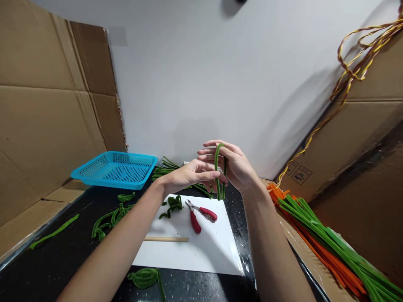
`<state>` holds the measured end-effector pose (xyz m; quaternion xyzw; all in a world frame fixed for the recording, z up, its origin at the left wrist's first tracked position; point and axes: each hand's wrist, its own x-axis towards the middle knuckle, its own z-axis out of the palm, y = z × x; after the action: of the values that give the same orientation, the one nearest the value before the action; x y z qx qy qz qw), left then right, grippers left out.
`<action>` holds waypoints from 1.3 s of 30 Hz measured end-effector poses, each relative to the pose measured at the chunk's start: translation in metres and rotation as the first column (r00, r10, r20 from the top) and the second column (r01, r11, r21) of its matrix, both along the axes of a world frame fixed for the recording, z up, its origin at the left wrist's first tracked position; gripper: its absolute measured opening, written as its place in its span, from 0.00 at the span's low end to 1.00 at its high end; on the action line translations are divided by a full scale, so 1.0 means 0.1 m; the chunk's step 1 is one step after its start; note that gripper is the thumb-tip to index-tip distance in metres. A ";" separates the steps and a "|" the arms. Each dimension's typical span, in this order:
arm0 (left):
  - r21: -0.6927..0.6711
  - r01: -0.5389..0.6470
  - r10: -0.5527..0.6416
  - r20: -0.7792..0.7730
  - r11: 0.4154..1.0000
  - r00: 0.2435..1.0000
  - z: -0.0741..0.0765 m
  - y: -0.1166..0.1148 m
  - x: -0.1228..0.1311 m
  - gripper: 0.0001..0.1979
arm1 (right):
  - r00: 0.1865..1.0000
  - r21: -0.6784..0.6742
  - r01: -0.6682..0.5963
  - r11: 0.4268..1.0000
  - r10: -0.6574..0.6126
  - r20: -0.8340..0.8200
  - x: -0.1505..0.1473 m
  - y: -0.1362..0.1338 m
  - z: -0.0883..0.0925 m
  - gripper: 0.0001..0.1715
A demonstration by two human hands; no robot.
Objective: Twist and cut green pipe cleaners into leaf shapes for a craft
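Observation:
A dark green pipe cleaner (217,167), bent into a narrow upside-down U, is held up above the far edge of a white board (220,251). My right hand (237,165) has its thumb and fingers at the top bend, with the other fingers stretched out. The thumb and fingers of my left hand (197,172) pinch the lower part of the same loop. Below them on the board lie red-handled nippers (200,214), jaws apart. Left of the nippers are short curled green pieces (173,204). A thin wooden stick (166,239) lies nearer to me.
A blue plastic basket (146,161) stands at the back left. Shaped green pieces (115,216) lie on the black table, another (145,277) at the front. Straight green pipe cleaners (166,167) lie behind my hands. Green and orange bundles (333,247) lie right, by cardboard (355,138).

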<state>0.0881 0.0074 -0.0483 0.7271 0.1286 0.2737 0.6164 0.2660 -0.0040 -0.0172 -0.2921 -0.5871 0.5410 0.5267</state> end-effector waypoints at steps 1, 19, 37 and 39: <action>0.001 0.004 -0.004 0.007 1.000 1.000 0.00 -0.01 0.01 0.16 | 1.000 0.006 -0.014 1.000 0.014 -0.004 0.00 -0.01 0.00 0.09; -0.122 0.144 -0.141 0.035 0.982 0.989 0.06 -0.12 0.11 0.21 | 0.999 0.258 -0.008 0.966 0.021 -0.047 0.03 -0.07 0.04 0.16; 0.025 -0.355 0.355 -0.060 0.935 0.933 -0.12 0.00 0.21 0.25 | 0.845 0.339 0.534 0.774 -0.488 -0.217 -0.01 0.04 0.06 0.36; 0.026 -0.341 0.342 -0.001 0.940 0.940 -0.09 0.01 0.19 0.22 | 0.805 0.380 0.586 0.716 -0.568 -0.171 0.01 0.06 0.04 0.37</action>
<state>0.1067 0.0086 -0.0571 0.7024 0.2509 0.3760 0.5498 0.2665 0.0020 -0.0135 -0.3301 -0.5564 0.2182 0.7307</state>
